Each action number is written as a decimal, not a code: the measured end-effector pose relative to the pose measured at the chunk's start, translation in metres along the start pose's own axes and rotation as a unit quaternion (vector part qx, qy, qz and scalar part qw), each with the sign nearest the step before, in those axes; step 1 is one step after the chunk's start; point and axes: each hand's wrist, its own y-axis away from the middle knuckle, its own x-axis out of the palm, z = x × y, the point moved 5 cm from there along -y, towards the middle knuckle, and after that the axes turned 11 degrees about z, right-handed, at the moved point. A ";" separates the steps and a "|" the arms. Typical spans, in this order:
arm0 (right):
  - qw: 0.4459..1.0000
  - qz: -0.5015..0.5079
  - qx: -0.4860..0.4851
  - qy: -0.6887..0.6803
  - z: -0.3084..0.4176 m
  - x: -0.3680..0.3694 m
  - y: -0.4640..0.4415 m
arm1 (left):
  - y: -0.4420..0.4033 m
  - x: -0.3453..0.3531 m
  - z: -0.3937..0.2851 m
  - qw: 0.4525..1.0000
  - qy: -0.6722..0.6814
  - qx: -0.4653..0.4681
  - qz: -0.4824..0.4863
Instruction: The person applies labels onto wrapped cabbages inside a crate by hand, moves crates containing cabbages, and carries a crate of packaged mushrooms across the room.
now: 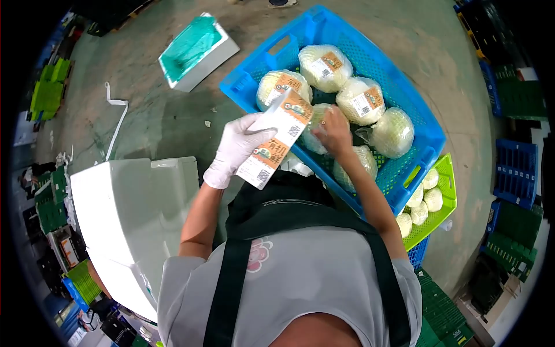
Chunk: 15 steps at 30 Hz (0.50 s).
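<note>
My left hand (pixel 240 144), in a white glove, is closed on a strip of orange and white labels (pixel 270 147) with printed codes. Bare and with bent fingers, my right hand (pixel 334 133) rests on a plastic-wrapped pale green round vegetable (pixel 317 128) in the blue crate (pixel 422 124); whether it grips anything is hidden. Around it in the crate lie several more wrapped vegetables. Orange labels are on the one at the top (pixel 324 66), the one at the left (pixel 277 87) and the one at the right (pixel 359 104). The lower right one (pixel 393 133) shows no label.
A green crate (pixel 448 185) with several pale vegetables stands beyond the blue crate's right end. A foam box (pixel 202 63) with a teal liner is on the floor at the upper left. Large white foam boxes (pixel 115 214) stand at my left. Stacked crates line both sides.
</note>
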 end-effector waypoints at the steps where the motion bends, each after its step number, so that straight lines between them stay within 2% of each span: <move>1: 0.998 0.061 0.017 0.012 0.009 0.017 0.005 | -0.003 0.002 0.004 1.000 0.007 -0.009 0.006; 2: 0.998 0.060 0.016 0.011 0.007 0.022 0.006 | -0.005 0.003 0.008 1.000 0.013 -0.018 0.013; 4: 0.989 0.124 0.043 -0.068 0.001 0.022 0.004 | -0.012 0.005 0.007 0.999 -0.004 -0.025 0.031; 5: 0.945 0.127 0.089 -0.286 -0.013 0.019 -0.001 | -0.014 0.007 0.007 0.998 -0.021 -0.031 0.046; 6: 0.872 0.095 0.110 -0.467 -0.015 -0.006 -0.006 | -0.017 0.009 0.007 0.998 -0.021 -0.031 0.050; 8: 0.696 0.077 0.144 -0.699 0.001 -0.071 -0.019 | -0.022 0.020 0.006 0.997 -0.003 -0.029 0.078; 10: 0.705 0.082 0.140 -0.691 0.000 -0.096 -0.017 | -0.032 0.036 0.007 0.992 -0.058 -0.016 0.108; 12: 0.741 0.182 0.153 -0.629 0.007 -0.104 -0.010 | -0.043 0.049 0.010 0.984 -0.111 0.000 0.138; 13: 0.720 0.103 0.152 -0.670 0.011 -0.110 -0.008 | -0.049 0.051 0.014 0.981 -0.131 -0.007 0.141; 14: 0.722 0.095 0.158 -0.667 0.014 -0.113 -0.004 | -0.054 0.054 0.017 0.978 -0.151 -0.013 0.143; 15: 0.787 0.077 0.183 -0.584 0.013 -0.118 0.001 | -0.057 0.058 0.014 0.970 -0.205 0.000 0.129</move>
